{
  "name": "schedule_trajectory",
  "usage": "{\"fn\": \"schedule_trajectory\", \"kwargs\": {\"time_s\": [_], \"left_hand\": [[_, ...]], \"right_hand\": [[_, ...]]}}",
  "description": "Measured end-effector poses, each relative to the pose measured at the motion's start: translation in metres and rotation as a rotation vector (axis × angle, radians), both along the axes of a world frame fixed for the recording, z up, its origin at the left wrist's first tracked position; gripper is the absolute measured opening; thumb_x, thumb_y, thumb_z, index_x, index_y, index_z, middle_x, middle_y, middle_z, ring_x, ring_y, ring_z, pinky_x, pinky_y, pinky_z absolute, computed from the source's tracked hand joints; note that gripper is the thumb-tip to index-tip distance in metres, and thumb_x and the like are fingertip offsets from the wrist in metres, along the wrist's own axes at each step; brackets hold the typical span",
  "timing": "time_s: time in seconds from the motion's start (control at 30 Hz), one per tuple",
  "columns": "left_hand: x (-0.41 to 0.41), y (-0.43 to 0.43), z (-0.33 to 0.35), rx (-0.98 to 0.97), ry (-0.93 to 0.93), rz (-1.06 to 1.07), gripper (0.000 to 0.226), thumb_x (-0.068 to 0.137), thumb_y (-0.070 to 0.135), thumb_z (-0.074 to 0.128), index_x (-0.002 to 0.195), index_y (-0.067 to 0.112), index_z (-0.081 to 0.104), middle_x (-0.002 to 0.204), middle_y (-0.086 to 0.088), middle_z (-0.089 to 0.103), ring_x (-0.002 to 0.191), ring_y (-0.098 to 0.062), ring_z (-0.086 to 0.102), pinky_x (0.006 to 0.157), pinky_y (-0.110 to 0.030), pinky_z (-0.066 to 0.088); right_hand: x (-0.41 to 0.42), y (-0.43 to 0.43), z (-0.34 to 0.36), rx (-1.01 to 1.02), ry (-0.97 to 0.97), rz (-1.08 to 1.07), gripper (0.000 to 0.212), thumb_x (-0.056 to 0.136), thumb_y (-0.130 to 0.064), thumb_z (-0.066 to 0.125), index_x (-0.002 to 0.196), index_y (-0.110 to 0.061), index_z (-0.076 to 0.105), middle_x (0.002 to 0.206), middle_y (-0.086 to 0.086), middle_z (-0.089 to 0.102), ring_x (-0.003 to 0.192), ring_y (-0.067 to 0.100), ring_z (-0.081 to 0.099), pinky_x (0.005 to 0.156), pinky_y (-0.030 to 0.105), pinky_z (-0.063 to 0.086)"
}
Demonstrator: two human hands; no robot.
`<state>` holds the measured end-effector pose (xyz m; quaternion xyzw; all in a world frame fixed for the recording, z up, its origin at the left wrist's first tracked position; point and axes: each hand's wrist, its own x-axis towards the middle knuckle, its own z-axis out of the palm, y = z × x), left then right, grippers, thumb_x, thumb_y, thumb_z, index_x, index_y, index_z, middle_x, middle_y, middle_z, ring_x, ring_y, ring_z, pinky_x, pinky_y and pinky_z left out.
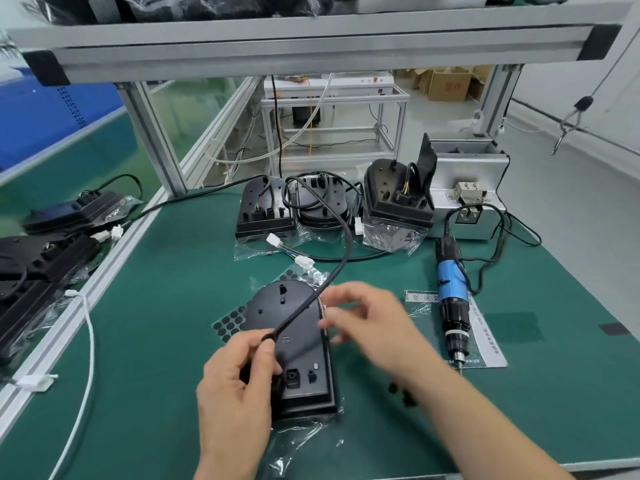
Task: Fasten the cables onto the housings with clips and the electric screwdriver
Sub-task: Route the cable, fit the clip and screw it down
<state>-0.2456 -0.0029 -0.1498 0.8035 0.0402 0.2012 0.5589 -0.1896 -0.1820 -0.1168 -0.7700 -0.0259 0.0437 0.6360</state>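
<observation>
Down on the matte green counter (pixel 173 306), right under both hands, sits a black moulded-plastic housing (pixel 294 327): rounded at the far end, squared at the near end, dotted with small holes and sockets, lying on a crinkly clear bag (pixel 304 441). The left hand (pixel 235 389) comes up from below, its thumb and forefinger pinching a smooth, round black cable (pixel 341 268) over the housing's middle. The cable arcs away to more black housings (pixel 263 216) lined up beyond the hands. The right hand (pixel 370 323) reaches in from the right, fingers loosely curved at the housing's right edge. It is blurred, so I cannot tell whether it grips anything. Right of that hand, the electric screwdriver (pixel 450 292), a blue-and-black barrel, lies flat on a printed sheet. Just beyond the left hand, a sheet of round black pads (pixel 227 325) peeks out beside the housing.
</observation>
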Motion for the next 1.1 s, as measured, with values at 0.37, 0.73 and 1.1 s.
{"fn": "schedule_trajectory", "kwargs": {"time_s": [0.37,0.73,1.1], "left_hand": [[0.007,0.005,0.022,0.271,0.138,-0.119,0.018,0.086,0.022,0.072,0.074,0.035,0.067,0.071,0.012,0.064,0.087,-0.017,0.057,0.073,-0.032,0.044],[0.007,0.002,0.021,-0.015,0.236,-0.168,0.029,0.089,0.013,0.071,0.084,0.042,0.070,0.078,0.012,0.076,0.076,-0.001,0.067,0.073,-0.023,0.044],[0.013,0.005,0.014,-0.084,0.246,-0.174,0.027,0.091,0.012,0.069,0.080,0.037,0.070,0.077,0.009,0.076,0.060,-0.005,0.057,0.064,-0.023,0.044]], "right_hand": [[0.056,-0.053,-0.005,-1.113,-0.209,0.195,0.021,0.089,-0.019,0.061,0.101,-0.030,0.074,0.103,-0.008,0.072,0.100,0.018,0.062,0.079,0.024,0.043],[0.046,-0.036,0.002,-1.130,-0.258,0.239,0.014,0.089,-0.037,0.067,0.097,-0.026,0.071,0.100,-0.006,0.057,0.098,0.018,0.055,0.083,0.033,0.047],[0.037,-0.029,-0.015,-1.102,-0.335,0.425,0.009,0.094,-0.029,0.060,0.090,-0.022,0.058,0.101,-0.002,0.059,0.098,0.022,0.057,0.085,0.035,0.045]]}}
